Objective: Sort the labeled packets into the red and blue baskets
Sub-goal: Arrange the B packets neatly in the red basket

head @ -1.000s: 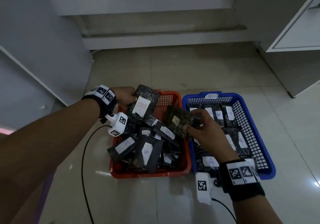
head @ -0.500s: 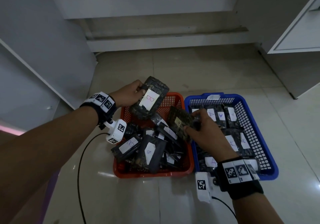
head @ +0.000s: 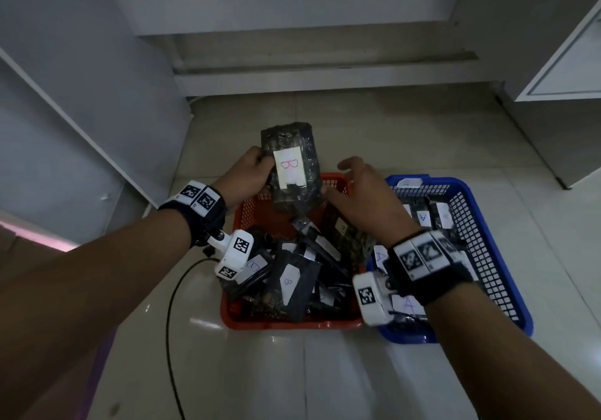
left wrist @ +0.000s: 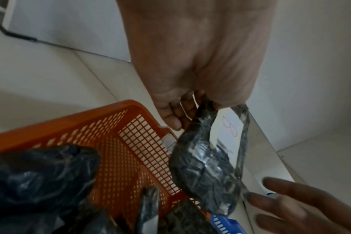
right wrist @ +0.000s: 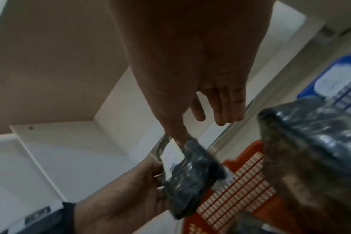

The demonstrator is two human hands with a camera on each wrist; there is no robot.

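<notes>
My left hand [head: 248, 172] grips a dark packet with a white "B" label [head: 292, 166] by its left edge and holds it upright above the far end of the red basket [head: 292, 323]. My right hand [head: 361, 188] hovers just right of that packet with fingers spread, and its thumb touches the packet's lower right side [right wrist: 190, 174]. The red basket is piled with several dark B packets. The blue basket [head: 468, 192] beside it on the right holds several A packets. In the left wrist view the held packet [left wrist: 206, 166] hangs over the red basket's corner [left wrist: 130, 150].
Both baskets stand on a pale tiled floor. A black cable [head: 172, 305] curls on the floor left of the red basket. A white cabinet [head: 569, 62] stands at the right, a grey panel [head: 81, 94] at the left and a low step [head: 325, 75] behind.
My left hand has lifted the B packet higher and turned it upright. My right hand has let go of its packet, which now lies in the red basket, and moved up beside the B packet.
</notes>
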